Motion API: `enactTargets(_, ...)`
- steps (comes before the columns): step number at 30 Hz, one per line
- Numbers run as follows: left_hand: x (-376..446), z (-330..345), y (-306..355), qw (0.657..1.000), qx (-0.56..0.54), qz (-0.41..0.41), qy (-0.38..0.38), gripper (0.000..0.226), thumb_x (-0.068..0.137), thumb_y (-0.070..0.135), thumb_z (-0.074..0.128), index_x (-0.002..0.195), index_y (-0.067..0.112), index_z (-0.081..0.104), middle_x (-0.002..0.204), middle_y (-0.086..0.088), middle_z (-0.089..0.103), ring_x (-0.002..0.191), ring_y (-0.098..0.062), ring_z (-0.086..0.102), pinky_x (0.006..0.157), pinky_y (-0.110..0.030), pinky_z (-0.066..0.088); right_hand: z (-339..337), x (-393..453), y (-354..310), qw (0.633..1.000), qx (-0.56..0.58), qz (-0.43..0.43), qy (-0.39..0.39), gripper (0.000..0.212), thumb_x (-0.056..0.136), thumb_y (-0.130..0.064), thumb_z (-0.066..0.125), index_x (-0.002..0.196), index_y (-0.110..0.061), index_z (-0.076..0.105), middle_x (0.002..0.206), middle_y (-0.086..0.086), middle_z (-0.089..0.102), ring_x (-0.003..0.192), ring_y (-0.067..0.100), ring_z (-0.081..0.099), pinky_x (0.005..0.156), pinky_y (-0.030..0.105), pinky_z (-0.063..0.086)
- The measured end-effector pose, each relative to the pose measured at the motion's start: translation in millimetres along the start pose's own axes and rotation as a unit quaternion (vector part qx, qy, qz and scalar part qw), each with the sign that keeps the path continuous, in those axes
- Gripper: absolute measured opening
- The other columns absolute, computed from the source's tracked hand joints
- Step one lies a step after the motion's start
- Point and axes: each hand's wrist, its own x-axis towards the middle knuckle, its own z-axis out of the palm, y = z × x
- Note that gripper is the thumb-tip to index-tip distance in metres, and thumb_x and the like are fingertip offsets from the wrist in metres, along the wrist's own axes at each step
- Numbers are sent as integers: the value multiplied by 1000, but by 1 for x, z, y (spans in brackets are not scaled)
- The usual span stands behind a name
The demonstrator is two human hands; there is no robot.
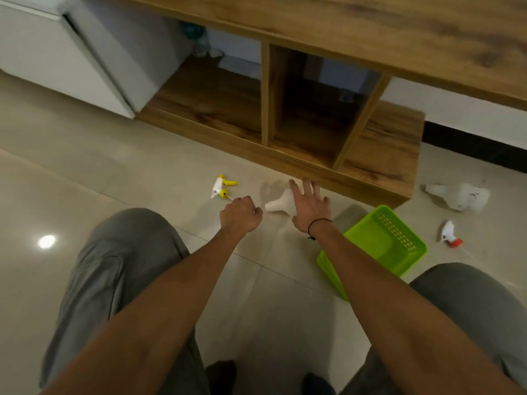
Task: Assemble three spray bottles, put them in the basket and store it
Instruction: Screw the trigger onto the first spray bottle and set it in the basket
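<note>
A white bottle body [281,203] lies on the tiled floor in front of the wooden shelf unit. My right hand [309,208] hovers over it with fingers spread, holding nothing. My left hand [241,213] is curled into a loose fist just left of the bottle, close to a yellow-and-white spray head [222,186] lying on the floor. A green plastic basket [399,246] stands empty to the right of my right forearm. Farther right lie another white bottle [462,196] and a red-and-white spray head [450,238].
The low wooden shelf unit [285,129] has open compartments facing me, under a wooden top. A white cabinet [57,58] stands at the left. My knees in grey trousers [122,266] frame the floor space on both sides.
</note>
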Motion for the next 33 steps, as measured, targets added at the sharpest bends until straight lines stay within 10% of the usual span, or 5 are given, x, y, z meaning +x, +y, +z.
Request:
enactTargets(8,-17,0,-38,998,-41,-40,-8,44,102,56,51,127,23,67,136,-8,66,128,-35,62,104,-40,47,14,11,-21,997,-53,-8,-57,82,83,-12,77,153,-23,35,147,13,36,139,37,34,94,49,57)
enactTargets(19,-19,-22,-35,927,-357,-76,-84,89,92,75,57,160,19,40,157,-7,52,135,-29,58,93,-46,64,5,10,-84,943,330,32,20,83,76,-44,84,142,-19,40,132,14,49,121,38,47,90,48,53)
enactTargets(28,-32,-21,-96,880,-462,-98,41,83,91,62,71,152,17,35,138,-10,61,117,-29,68,84,-52,66,12,-7,-165,863,487,-126,-36,82,77,-24,86,143,-27,37,126,-9,52,111,12,59,90,29,56)
enactTargets(33,-38,-24,-130,890,-423,-124,116,84,84,69,75,144,19,45,127,-7,66,112,-30,69,91,-52,63,13,4,-173,828,545,-73,-109,50,92,-1,60,141,-9,53,112,12,68,95,27,65,96,50,58)
